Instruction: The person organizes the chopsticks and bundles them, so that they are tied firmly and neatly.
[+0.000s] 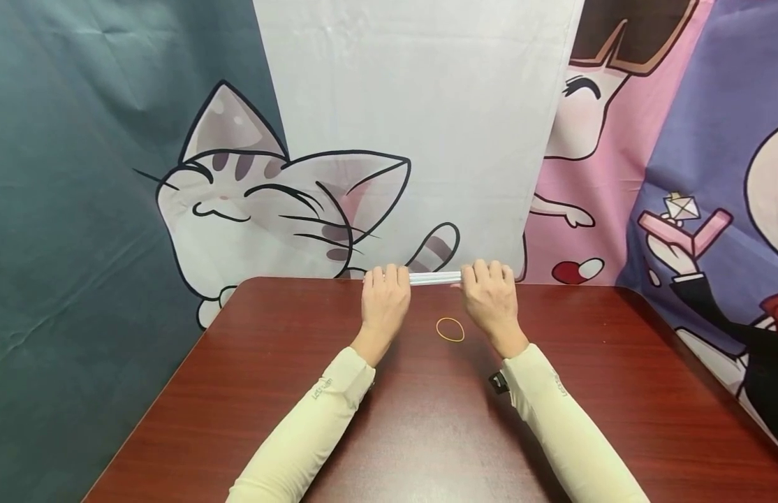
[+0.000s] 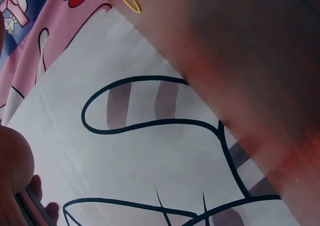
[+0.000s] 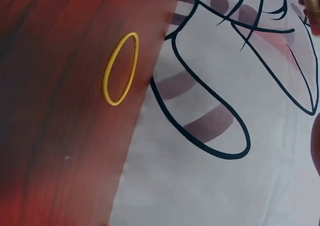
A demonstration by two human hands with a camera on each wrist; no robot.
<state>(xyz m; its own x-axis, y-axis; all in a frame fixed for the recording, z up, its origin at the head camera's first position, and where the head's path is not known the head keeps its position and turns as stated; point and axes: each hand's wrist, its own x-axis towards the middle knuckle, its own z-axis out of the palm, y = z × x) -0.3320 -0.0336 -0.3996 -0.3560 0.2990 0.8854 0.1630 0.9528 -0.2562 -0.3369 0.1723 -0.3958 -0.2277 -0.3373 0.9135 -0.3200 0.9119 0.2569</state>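
Both hands grip a slim white bundle of straight, stick-like pieces (image 1: 436,279), held level near the table's far edge. My left hand (image 1: 386,300) curls over its left end, and my right hand (image 1: 491,300) curls over the right end. Only the middle stretch shows between them, so its exact kind is unclear. Nearer to me, between the forearms, a yellow rubber band (image 1: 450,318) lies on the table. The right wrist view shows this rubber band (image 3: 106,81) as a narrow loop. In the left wrist view, part of a hand (image 2: 15,158) appears at the lower left.
The reddish-brown wooden table (image 1: 251,391) has rounded far corners. Right behind it hangs a cloth backdrop (image 1: 427,105) printed with a cartoon cat and figures. A small black device (image 1: 498,382) sits under the right sleeve cuff.
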